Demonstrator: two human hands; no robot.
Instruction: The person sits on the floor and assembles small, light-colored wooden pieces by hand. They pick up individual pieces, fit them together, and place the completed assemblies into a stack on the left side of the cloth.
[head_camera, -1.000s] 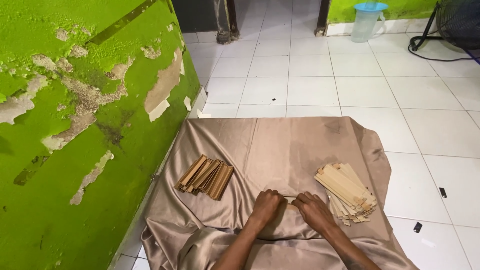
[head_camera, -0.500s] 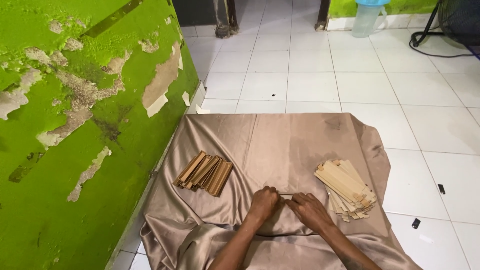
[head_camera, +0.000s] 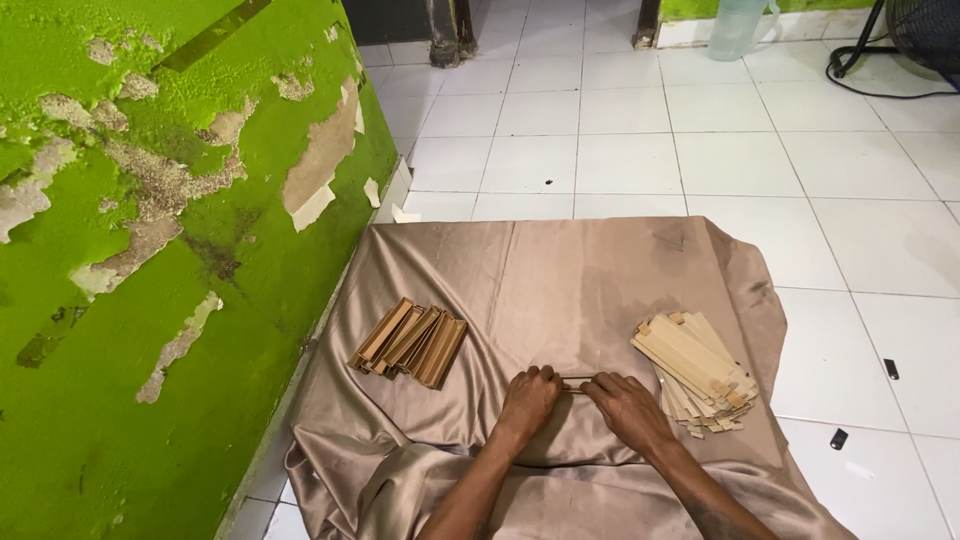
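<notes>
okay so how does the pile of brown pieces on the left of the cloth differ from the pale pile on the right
The darker brown stack of folded channel-shaped pieces lies left of the hands, near the green wall; the pale tan stack of flat strips lies right, near the cloth's edge. The brown pieces stand on edge, packed side by side; the pale strips lie flat, fanned loosely. The pale stack spreads wider. Both rest on the tan satin cloth, untouched by the left hand and right hand.

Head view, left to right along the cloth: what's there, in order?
Green peeling wall → stack of folded brown pieces → left hand → thin strip held between both hands → right hand → pile of flat pale strips → white tiled floor.
</notes>
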